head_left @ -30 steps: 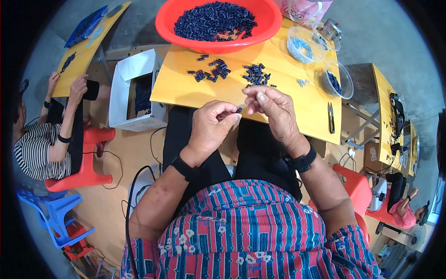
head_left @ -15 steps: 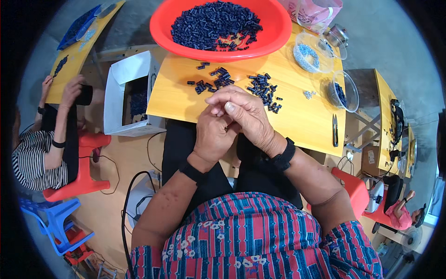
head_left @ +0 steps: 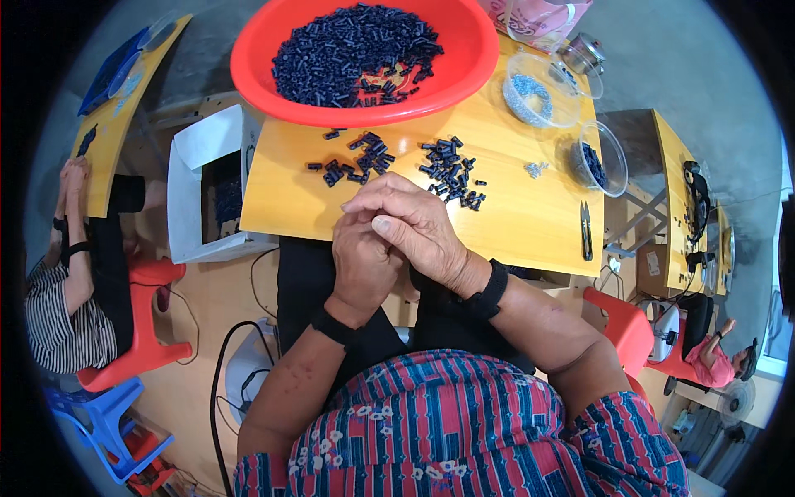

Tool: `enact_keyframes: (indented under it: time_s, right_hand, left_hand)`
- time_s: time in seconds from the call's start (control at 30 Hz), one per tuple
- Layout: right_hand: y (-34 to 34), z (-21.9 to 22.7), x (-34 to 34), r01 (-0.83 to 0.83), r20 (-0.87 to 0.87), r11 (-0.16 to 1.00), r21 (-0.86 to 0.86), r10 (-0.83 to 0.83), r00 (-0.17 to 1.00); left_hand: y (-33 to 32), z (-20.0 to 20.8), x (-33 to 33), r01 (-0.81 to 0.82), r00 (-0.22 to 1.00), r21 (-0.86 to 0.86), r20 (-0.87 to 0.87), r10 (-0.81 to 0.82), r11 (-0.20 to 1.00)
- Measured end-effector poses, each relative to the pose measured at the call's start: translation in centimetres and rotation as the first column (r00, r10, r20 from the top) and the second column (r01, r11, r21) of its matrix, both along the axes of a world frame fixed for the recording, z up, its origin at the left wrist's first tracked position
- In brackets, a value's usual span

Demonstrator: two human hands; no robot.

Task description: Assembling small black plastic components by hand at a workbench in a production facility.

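Observation:
Just in front of the yellow table's point(head_left: 513, 224) near edge, my left hand point(head_left: 363, 265) and my right hand point(head_left: 424, 236) are pressed together. The right fingers and thumb fold over the left fingertips, and both hands are closed. Whatever they hold is hidden between them. Beyond them lie two loose groups of small dark-blue cylindrical parts, a left pile point(head_left: 364, 159) and a right pile point(head_left: 451, 170). Behind these, a big red basin point(head_left: 479, 79) holds a heap of the same dark parts. Thread snips point(head_left: 586, 232) rest at the table's right, near some tiny silvery pieces point(head_left: 535, 170).
Two clear tubs stand at the right: one tub point(head_left: 563, 112) with pale-blue bits, another tub point(head_left: 617, 170) with dark parts. A pink bag point(head_left: 542, 23) and a metal pot point(head_left: 584, 50) are behind. Left stands a white box point(head_left: 186, 211); a co-worker point(head_left: 70, 315) sits farther left.
The table and its contents sit slightly farther left in view. My hands stay clasped, the right fingers lying a little flatter over the left. The left co-worker's hands have come together.

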State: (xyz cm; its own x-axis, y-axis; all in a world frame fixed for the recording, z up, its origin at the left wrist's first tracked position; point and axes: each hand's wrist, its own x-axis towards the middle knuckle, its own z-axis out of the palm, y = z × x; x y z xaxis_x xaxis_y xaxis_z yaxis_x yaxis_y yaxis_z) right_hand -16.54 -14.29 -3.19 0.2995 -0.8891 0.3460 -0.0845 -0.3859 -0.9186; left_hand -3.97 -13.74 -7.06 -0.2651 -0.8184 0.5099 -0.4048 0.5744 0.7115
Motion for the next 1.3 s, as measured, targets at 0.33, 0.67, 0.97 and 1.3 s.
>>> enact_keyframes:
  time_s: [0.33,0.67,0.97,1.3]
  right_hand:
    - [-0.3,-0.9,0.7,-0.022,-0.035,0.999,-0.035,0.021,0.999]
    - [-0.6,-1.0,0.8,0.076,-0.238,0.986,-0.146,-0.109,0.965]
    - [-0.8,-1.5,-0.1,0.157,-0.028,0.987,0.035,-0.156,0.987]
    - [-0.7,-1.2,-2.4,-0.075,0.602,0.898,0.434,-0.228,0.765]
  left_hand:
    - [1.4,1.2,-0.6,0.042,0.956,0.225,-0.291,0.026,0.973]
    - [0.4,1.5,-0.7,0.057,0.974,0.227,-0.225,-0.005,0.972]
    - [0.0,1.8,-0.5,0.022,0.994,0.266,-0.106,0.007,0.964]
    - [-0.3,1.8,0.2,0.104,0.973,0.014,0.204,-0.105,0.994]
